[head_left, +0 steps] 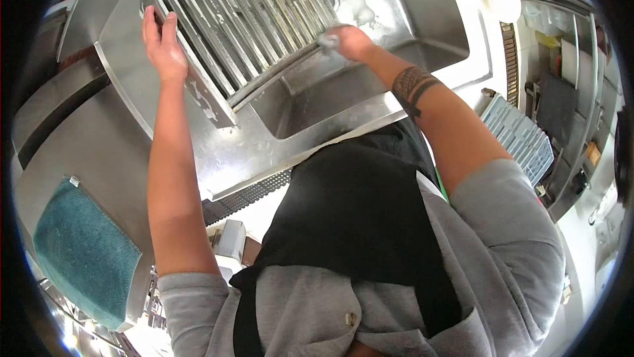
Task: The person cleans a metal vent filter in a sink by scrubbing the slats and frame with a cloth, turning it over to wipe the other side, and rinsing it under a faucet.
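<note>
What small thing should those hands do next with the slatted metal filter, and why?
I'd guess: bring the right hand and its grey scrubber from the corner onto the slats, while the left hand steadies the filter's side. White suds and yellowish-brown marks show there, and the scrubber is already right beside them.

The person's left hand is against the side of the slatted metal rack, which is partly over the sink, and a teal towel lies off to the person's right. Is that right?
Not quite: the head view shows the teal towel off to the person's left. The left hand is against the slatted metal rack, partly over the sink.
</note>
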The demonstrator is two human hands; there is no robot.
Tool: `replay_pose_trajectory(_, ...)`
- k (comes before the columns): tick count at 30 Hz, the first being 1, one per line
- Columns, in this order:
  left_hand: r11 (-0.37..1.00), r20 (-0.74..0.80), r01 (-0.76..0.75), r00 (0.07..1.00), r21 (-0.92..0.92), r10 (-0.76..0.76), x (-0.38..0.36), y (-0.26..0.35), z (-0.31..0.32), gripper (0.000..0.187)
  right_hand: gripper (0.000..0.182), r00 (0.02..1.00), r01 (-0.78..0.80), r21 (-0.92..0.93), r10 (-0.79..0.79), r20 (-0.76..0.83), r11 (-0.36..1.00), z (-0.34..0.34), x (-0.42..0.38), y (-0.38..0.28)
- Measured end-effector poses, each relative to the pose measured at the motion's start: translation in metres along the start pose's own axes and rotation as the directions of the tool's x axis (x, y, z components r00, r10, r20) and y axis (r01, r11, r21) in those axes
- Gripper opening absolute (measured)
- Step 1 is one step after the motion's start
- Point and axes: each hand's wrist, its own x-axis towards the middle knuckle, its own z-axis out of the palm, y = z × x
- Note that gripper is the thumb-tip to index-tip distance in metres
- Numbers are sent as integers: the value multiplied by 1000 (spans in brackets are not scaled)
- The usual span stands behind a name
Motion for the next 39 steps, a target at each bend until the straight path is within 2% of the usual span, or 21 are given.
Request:
replay_pose_trajectory(2, 1000, 0, -14, 1000, 10, 14, 2, 4, 0, 57, 39, 936, -335, -83, 322, -142, 939, 10, 15, 49)
replay_pose_trajectory(3, 1000, 5, -13, 1000, 23, 13, 1, 5, 0, 56, 39, 938, -329, -85, 316, -144, 940, 10, 22, 60)
replay_pose_trajectory(5, 1000, 3, 6, 1000, -9, -6, -1, 8, 0, 58, 61, 812, -571, 22, 569, -127, 820, 11, 30, 72)
replay_pose_trajectory(6, 999, 5, 26, 1000, -43, -25, -3, 9, 0, 60, 61, 814, -571, 14, 568, -124, 821, 15, 29, 74)
replay_pose_trajectory(8, 999, -4, 17, 1000, -36, -17, -3, 10, -1, 60, 45, 833, -506, 345, 552, -44, 790, 17, 33, 74)
replay_pose_trajectory(12, 1000, -19, 15, 1000, 4, -15, -2, 11, 0, 59, 40, 898, -434, 256, 439, 39, 864, 5, 23, 47)
replay_pose_trajectory(16, 999, -38, -24, 999, 38, 25, -3, 14, -1, 55, 34, 913, -330, 172, 360, -192, 928, 11, 28, 53)
replay_pose_trajectory(18, 1000, -23, 2, 1000, 3, -1, -5, 14, 0, 55, 43, 832, -326, 447, 477, -284, 833, -20, 18, 15)
replay_pose_trajectory(20, 1000, -43, 7, 999, 4, -7, -3, 12, -1, 55, 41, 904, -210, 483, 357, -234, 850, -47, 11, -28)
replay_pose_trajectory(22, 1000, -16, 1, 1000, -31, -2, -2, 7, -2, 61, 38, 933, 122, 457, 55, -355, 881, -42, 17, -50)
replay_pose_trajectory(24, 1000, -33, -5, 999, -1, 5, -2, 10, -3, 61, 33, 886, 406, 367, -261, -384, 837, 0, 27, -60)
replay_pose_trajectory(26, 1000, -26, -9, 1000, 28, 10, -2, 11, -3, 61, 31, 911, 263, -24, -257, -323, 964, 28, 5, -85)
replay_pose_trajectory(30, 999, -33, -9, 999, 51, 11, -2, 12, -2, 61, 32, 923, 244, 3, -232, -307, 970, 38, 9, -89)
replay_pose_trajectory(32, 999, -46, -14, 999, 31, 16, -1, 10, -2, 60, 35, 987, 38, 218, -2, -160, 975, 22, 34, -90)
replay_pose_trajectory(33, 1000, -39, -9, 999, 26, 10, 1, 12, -2, 59, 39, 975, 98, 295, -32, -221, 950, 31, 67, -73)
replay_pose_trajectory(34, 1000, -28, -2, 1000, 22, 3, 1, 13, -2, 58, 43, 854, 352, 30, -308, -419, 936, 26, 94, -72)
replay_pose_trajectory(35, 1000, -28, 5, 1000, 11, -4, 1, 13, -1, 57, 42, 923, 190, 161, -120, -367, 969, 5, 111, -92)
replay_pose_trajectory(36, 1000, -37, 18, 999, 22, -17, 2, 14, -1, 57, 43, 946, 136, 242, -53, -320, 961, -14, 137, -105)
replay_pose_trajectory(37, 1000, -43, 28, 999, -5, -29, 3, 14, -1, 58, 46, 921, 146, 124, -89, -378, 982, -25, 161, -113)
replay_pose_trajectory(38, 999, -44, 37, 998, -32, -38, 3, 15, 1, 58, 45, 899, 161, 182, -69, -432, 970, -35, 184, -120)
replay_pose_trajectory(39, 999, -42, 42, 998, -23, -43, 5, 14, 2, 58, 44, 819, 291, -17, -258, -512, 957, -48, 197, -128)
